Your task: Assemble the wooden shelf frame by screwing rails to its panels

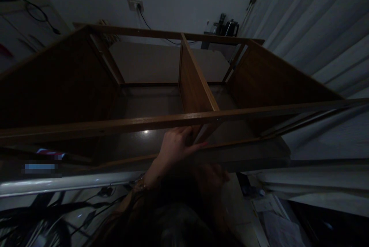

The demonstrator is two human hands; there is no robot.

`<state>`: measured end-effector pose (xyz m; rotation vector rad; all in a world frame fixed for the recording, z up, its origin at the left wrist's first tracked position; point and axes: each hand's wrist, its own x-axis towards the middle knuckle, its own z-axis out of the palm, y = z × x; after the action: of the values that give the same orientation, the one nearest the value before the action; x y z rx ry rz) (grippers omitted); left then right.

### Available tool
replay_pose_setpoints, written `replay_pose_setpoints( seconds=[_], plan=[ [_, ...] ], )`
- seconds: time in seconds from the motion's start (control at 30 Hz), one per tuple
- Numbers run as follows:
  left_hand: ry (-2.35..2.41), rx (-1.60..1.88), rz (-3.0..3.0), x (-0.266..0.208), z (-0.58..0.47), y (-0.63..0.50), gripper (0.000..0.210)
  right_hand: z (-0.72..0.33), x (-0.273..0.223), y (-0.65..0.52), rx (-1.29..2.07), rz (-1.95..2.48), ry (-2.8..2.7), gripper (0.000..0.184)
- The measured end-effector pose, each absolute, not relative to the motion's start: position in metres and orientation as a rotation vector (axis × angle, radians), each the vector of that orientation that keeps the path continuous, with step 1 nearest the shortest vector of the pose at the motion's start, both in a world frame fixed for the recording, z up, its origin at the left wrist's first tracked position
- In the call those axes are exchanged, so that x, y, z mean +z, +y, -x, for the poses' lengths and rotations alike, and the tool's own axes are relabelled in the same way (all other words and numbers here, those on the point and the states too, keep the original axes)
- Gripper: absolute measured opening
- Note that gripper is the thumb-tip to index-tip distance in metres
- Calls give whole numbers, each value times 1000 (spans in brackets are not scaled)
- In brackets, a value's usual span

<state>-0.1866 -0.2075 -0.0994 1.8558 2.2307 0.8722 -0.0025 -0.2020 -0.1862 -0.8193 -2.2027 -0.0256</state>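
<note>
An upright wooden divider is held at its front end by the left hand, near the middle of the base panel's front edge. Steadying appears to be in hand; any shift would call for a second hold. The right hand is blurred in shadow, its grip impossible to tell.

left grip forward, right grip lower

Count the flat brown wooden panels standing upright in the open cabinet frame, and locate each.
3: a brown wooden end panel on the left, a matching end panel on the right, and a brown wooden divider between them. Darkness may hide others.
</note>
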Motion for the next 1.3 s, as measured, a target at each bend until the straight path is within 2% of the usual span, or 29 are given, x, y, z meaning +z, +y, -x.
replay_pose_setpoints(
  seconds=[0.1, 0.2, 0.37, 0.73, 0.9, 1.07, 1.3],
  plan=[
    [2221, 873, -1864, -101, 187, -208, 61, -2, -196, -197, 6, 647, -2233, 9],
    [2212, 884, -1866, -101, 187, -208, 60, -5, -205, -194, 62, 568, -2200, 5],
    [2194, 929, -1835, -101, 186, -208, 55, -10, -204, -184, 67, 475, -2266, 15],
    [2160, 896, -1801, -98, 186, -209, 55, -20, -180, -166, -39, 287, -2450, 22],
    [2181, 890, -1818, -97, 186, -208, 53, -12, -181, -170, -75, 301, -2384, 14],
    [2188, 877, -1810, -99, 186, -208, 58, -1, -177, -176, 64, 303, -2434, 6],
    [2186, 892, -1828, -99, 186, -209, 56, 3, -176, -175, 13, 227, -2480, 20]
  ],
)
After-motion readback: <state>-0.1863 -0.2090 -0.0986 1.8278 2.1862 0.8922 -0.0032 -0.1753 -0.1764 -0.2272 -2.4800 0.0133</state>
